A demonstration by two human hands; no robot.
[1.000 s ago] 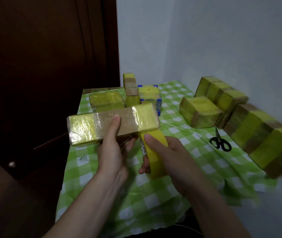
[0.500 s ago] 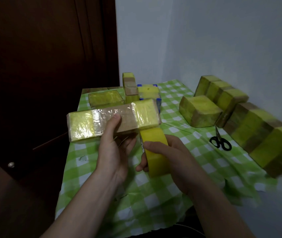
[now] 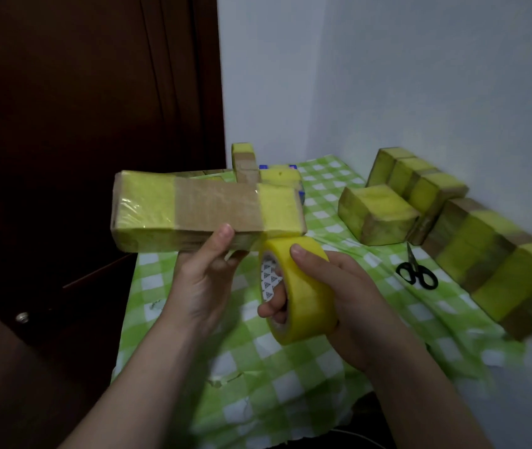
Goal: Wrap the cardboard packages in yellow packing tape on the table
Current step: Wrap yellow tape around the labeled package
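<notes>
The left hand (image 3: 206,273) grips a long cardboard package (image 3: 206,205) from below, thumb pressed to the near side and fingers curled underneath. It holds the package level in the air above the tabletop (image 3: 290,367), which is covered with a green checked cloth. The package has a yellow tape band at each end and bare brown cardboard in the middle.

The right hand (image 3: 339,293) grips a roll of yellow tape (image 3: 303,286), thumb on the outer face and fingers hooked through the core. The top of the roll sits against the underside of the package's right end.

Black scissors (image 3: 417,272) lie on the cloth to the right. Beyond them, taped packages (image 3: 501,264) line the wall, with a single taped block (image 3: 378,215) in front. Behind the held package another package (image 3: 245,163) stands upright. A dark door (image 3: 80,124) fills the left.
</notes>
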